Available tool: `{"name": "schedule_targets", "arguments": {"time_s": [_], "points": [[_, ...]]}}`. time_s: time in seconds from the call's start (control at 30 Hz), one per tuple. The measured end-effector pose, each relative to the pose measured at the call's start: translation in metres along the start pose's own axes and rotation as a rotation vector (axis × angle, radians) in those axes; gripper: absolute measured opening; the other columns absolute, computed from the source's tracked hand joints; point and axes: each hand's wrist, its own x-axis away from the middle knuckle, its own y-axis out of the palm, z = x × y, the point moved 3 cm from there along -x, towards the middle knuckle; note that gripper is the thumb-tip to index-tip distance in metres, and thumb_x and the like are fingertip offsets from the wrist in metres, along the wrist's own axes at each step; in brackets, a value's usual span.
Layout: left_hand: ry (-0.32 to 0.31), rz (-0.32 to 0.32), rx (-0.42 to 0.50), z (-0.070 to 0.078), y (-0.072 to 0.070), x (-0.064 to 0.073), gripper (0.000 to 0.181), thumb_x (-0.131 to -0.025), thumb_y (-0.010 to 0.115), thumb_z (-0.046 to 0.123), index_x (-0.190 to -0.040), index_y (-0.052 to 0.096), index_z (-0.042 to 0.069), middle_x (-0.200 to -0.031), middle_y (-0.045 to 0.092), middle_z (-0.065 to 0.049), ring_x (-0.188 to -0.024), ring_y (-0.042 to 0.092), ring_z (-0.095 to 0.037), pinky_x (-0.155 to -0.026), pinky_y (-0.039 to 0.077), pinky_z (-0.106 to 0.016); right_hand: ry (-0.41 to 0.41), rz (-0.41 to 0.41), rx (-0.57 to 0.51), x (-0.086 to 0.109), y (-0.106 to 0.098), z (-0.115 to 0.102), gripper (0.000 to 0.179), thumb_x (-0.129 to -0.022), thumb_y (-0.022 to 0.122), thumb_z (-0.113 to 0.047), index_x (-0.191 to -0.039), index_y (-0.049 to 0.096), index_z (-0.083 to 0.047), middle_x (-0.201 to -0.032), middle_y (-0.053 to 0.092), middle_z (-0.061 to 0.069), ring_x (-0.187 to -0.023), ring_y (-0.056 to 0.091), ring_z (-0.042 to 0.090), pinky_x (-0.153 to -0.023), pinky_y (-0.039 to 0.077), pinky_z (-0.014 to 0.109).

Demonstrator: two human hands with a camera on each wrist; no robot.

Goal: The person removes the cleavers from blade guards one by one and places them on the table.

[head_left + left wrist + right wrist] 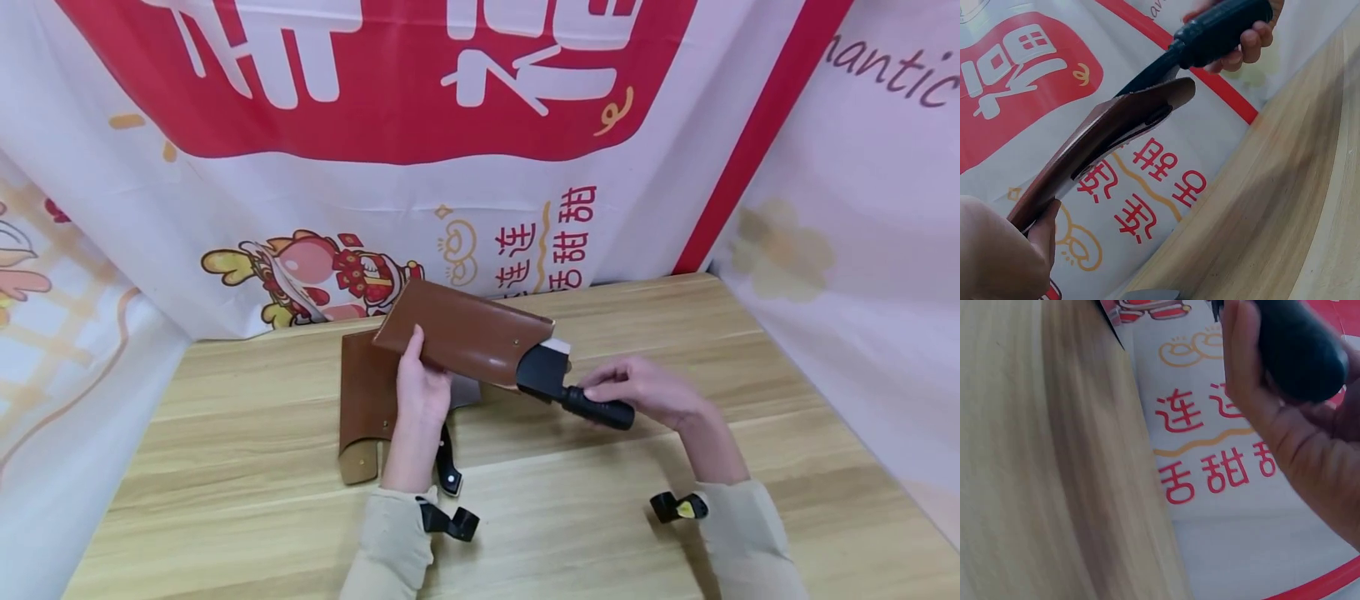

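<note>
My left hand [422, 385] grips a brown leather knife sheath [465, 329], thumb on its upper face, holding it tilted above the table. A cleaver [543, 371] with a black upper blade sits partly inside this sheath, its blade base and handle sticking out at the right end. My right hand [645, 390] holds the cleaver's black handle; in the right wrist view the fingers wrap around the handle [1300, 356]. Most of the blade is hidden by the leather. The left wrist view shows the sheath [1094, 140] edge-on.
A second brown sheath [363, 387] lies on the wooden table [570, 517], left of my left forearm. Beside it is another knife with a black riveted handle [447, 468], partly covered by my hand. Printed cloth [637, 208] hangs behind and at both sides.
</note>
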Motion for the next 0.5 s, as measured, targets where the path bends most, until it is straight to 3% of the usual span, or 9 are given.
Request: {"name": "schedule_targets", "arguments": {"time_s": [0.1,0.2,0.33,0.5], "points": [[0.003,0.003,-0.022,0.001,-0.001,0.002,0.043,-0.11,0.051,0.025,-0.149,0.039,0.011,-0.138,0.05,-0.005,-0.125,0.05,-0.019,-0.109,0.038,-0.036,0.014,-0.094,0.013,-0.003,0.007,0.0,0.033,-0.1,0.065,-0.007,-0.122,0.064,0.017,-0.105,0.072,0.022,-0.086,0.075,0.03,-0.084,0.062,0.042],[0.008,-0.006,-0.026,0.0,-0.001,0.003,0.031,-0.109,0.054,0.018,-0.138,0.046,0.009,-0.127,0.054,-0.007,-0.115,0.054,-0.019,-0.1,0.046,-0.034,0.033,-0.131,0.0,-0.007,0.012,-0.004,0.032,-0.1,0.065,-0.009,-0.12,0.065,0.015,-0.101,0.072,0.022,-0.082,0.074,0.027,-0.082,0.063,0.042],[0.014,-0.036,-0.002,-0.003,0.001,0.005,0.02,-0.107,0.055,0.008,-0.127,0.05,0.007,-0.118,0.056,-0.007,-0.107,0.058,-0.018,-0.093,0.051,-0.03,0.034,-0.1,-0.007,-0.009,0.017,-0.012,0.033,-0.099,0.066,-0.01,-0.121,0.064,0.015,-0.099,0.073,0.021,-0.081,0.073,0.025,-0.081,0.063,0.039],[-0.04,-0.068,0.024,-0.007,0.001,0.008,0.027,-0.109,0.05,0.013,-0.135,0.042,0.015,-0.132,0.05,-0.007,-0.12,0.052,-0.019,-0.103,0.045,-0.035,0.035,-0.044,0.022,-0.009,0.019,-0.018,0.033,-0.099,0.066,-0.009,-0.122,0.065,0.014,-0.101,0.073,0.021,-0.082,0.073,0.024,-0.08,0.062,0.035]]}}
